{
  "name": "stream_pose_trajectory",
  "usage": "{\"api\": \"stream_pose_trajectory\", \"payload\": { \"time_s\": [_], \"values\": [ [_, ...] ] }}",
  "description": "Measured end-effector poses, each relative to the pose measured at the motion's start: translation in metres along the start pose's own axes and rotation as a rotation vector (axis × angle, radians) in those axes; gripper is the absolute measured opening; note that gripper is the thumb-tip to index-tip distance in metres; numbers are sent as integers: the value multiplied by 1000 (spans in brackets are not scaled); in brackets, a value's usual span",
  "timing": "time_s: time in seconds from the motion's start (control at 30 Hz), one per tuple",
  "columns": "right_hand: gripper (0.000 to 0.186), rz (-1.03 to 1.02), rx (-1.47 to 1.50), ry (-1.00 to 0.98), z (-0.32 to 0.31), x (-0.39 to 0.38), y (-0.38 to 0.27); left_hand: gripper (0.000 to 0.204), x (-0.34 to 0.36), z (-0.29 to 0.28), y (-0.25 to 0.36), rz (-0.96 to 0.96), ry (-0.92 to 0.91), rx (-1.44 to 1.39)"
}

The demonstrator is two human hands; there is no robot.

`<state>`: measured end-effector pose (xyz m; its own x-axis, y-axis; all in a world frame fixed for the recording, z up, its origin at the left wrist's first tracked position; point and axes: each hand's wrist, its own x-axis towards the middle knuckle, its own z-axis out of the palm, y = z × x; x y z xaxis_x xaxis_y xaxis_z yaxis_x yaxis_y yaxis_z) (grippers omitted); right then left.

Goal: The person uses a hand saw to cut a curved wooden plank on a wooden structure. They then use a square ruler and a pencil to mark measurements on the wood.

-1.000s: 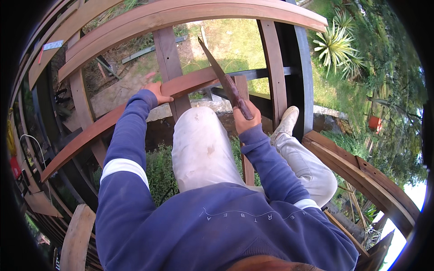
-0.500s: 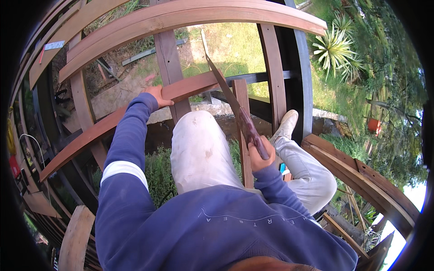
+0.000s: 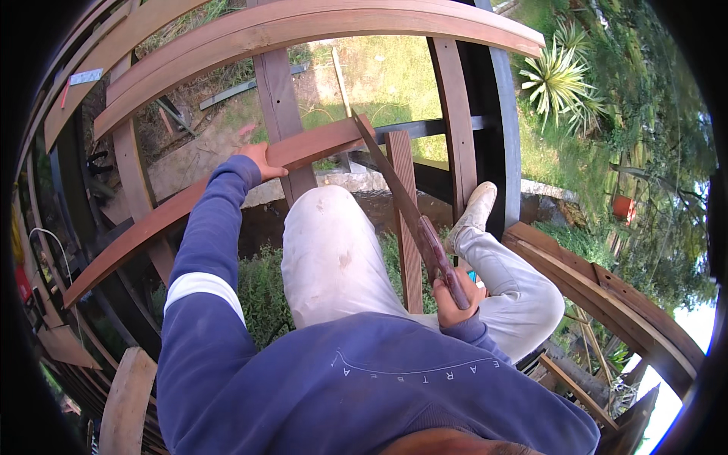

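Observation:
My right hand (image 3: 457,297) is closed round the dark reddish-brown wooden handle of a handsaw (image 3: 398,188). The saw's blade slants up and to the left, its tip end lying against the right end of a reddish wooden board (image 3: 178,208). That board runs from the lower left up to the middle, across dark joists. My left hand (image 3: 262,163) presses on the board from above, thumb apart from the fingers, left of the saw. Beside the blade, a narrow grooved plank (image 3: 403,220) points down toward my lap.
A long board (image 3: 318,24) crosses the joists (image 3: 279,98) ahead, with open gaps down to grass and soil. A dark metal beam (image 3: 500,114) stands right of my shoe (image 3: 476,212). Stacked timber (image 3: 607,296) lies at right. A small silvery tool (image 3: 86,76) rests on a far-left board.
My right hand has drawn the saw back, down and to the right, so its tip now sits near the board's end. My left hand stays on the board.

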<state>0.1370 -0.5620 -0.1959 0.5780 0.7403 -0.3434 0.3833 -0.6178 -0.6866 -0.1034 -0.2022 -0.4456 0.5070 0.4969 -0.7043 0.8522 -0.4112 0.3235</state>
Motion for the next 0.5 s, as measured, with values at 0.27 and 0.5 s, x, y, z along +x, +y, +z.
{"api": "stream_pose_trajectory", "payload": {
  "time_s": [0.27, 0.5],
  "values": [
    [11, -45, 164, 42, 82, 119, -5, 86, 1, -9, 4, 20, -32, -40],
    [6, 28, 103, 34, 31, 41, 10, 84, 3, -10, 4, 34, -5, -66]
  ]
}}
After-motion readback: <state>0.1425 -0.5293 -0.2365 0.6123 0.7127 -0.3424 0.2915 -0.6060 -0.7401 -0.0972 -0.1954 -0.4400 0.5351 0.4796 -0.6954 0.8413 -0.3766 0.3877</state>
